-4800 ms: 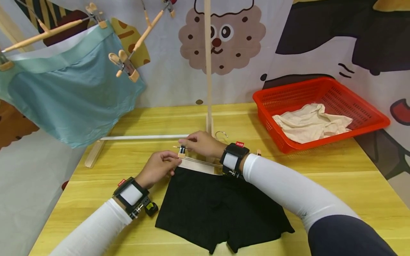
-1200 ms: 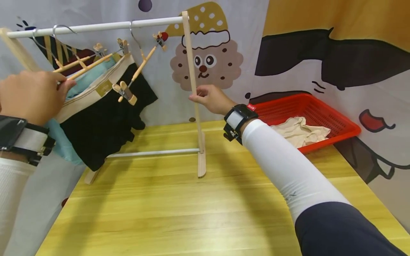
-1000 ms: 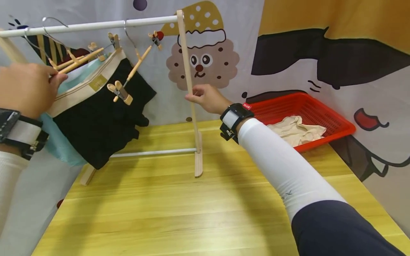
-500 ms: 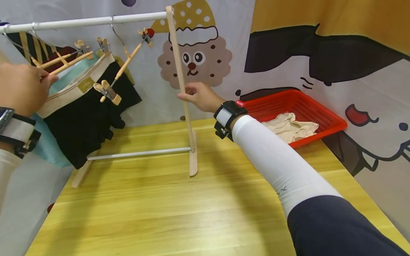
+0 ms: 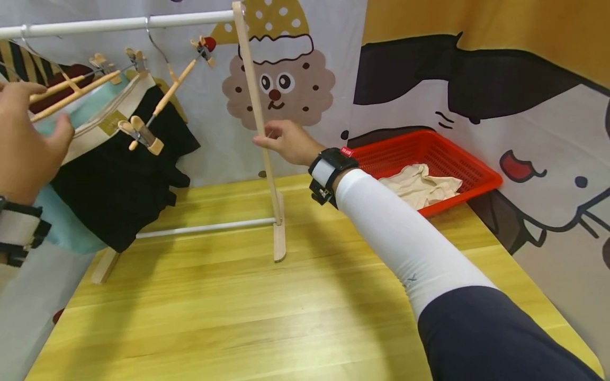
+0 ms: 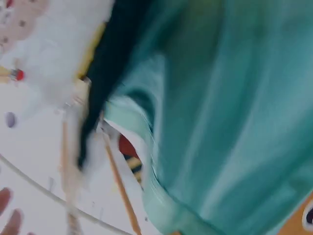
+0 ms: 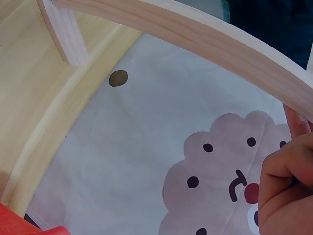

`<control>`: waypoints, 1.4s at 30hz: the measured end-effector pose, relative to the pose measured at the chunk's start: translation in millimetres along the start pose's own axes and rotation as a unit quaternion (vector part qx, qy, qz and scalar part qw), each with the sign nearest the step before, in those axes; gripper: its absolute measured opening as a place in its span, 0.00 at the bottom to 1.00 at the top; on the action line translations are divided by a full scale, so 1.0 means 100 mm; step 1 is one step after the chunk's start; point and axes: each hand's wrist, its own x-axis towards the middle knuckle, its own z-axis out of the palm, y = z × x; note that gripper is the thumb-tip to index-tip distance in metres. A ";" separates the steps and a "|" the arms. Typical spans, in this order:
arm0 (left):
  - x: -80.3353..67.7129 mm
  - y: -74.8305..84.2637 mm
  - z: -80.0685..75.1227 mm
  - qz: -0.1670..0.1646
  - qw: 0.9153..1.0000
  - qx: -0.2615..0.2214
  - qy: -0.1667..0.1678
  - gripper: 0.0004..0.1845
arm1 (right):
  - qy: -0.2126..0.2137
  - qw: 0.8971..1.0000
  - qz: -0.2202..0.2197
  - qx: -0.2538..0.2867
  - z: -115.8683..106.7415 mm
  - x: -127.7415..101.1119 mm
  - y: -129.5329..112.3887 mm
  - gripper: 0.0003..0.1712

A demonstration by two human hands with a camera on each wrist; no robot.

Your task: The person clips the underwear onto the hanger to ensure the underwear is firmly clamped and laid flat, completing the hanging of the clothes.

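At the left edge of the head view, my left hand (image 5: 26, 140) has its thumb and fingers spread apart, right by the wooden bar of a clip hanger (image 5: 81, 94). From that hanger hang black shorts (image 5: 119, 169) with a cream waistband, in front of a light teal pair of underwear (image 6: 210, 122) that fills much of the left wrist view. My right hand (image 5: 289, 143) pinches the upright wooden post (image 5: 251, 74) of the small drying rack between thumb and fingers. Only a few blurred left fingertips (image 6: 11, 223) show in the left wrist view.
A bare clip hanger (image 5: 173, 90) hangs on the white rail (image 5: 190, 20) between the shorts and the post. At the back right of the wooden table (image 5: 229, 317) stands a red basket (image 5: 476, 164) with a cream garment (image 5: 424, 185) inside. A printed cloth covers the wall behind.
The black shorts, earlier flat on the table being clipped, now hang on the rack. My left hand has let go of their hanger. My right hand keeps holding the post while the view shifts right.
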 end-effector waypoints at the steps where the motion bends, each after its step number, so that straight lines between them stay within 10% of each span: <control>1: -0.10 0.05 -0.01 0.007 0.999 -0.018 0.026 0.24 | 0.000 1.000 -0.001 -0.001 -0.01 0.01 -0.01 0.16; 5: -0.56 0.22 0.05 0.078 0.983 -0.080 0.144 0.25 | 0.000 1.000 -0.008 -0.007 -0.03 0.05 -0.08 0.16; 9: -1.06 0.44 0.25 0.168 0.950 -0.157 0.211 0.24 | -0.003 1.000 -0.010 -0.008 -0.01 0.11 -0.12 0.16; 15: -1.53 0.97 0.65 0.232 0.909 -0.306 0.163 0.21 | -0.007 1.000 -0.002 -0.002 0.05 0.12 -0.04 0.16; 22: -1.70 1.81 0.89 0.302 0.841 -0.445 0.059 0.17 | 0.009 1.000 -0.010 0.002 0.09 0.09 0.01 0.14; 26: -1.79 2.02 0.88 0.327 0.813 -0.481 0.019 0.17 | 0.006 1.000 -0.022 0.013 0.13 0.08 -0.03 0.13; 42: -1.94 2.08 0.72 0.342 0.803 -0.487 -0.034 0.14 | -0.035 0.997 0.051 0.046 -0.06 -0.12 0.10 0.22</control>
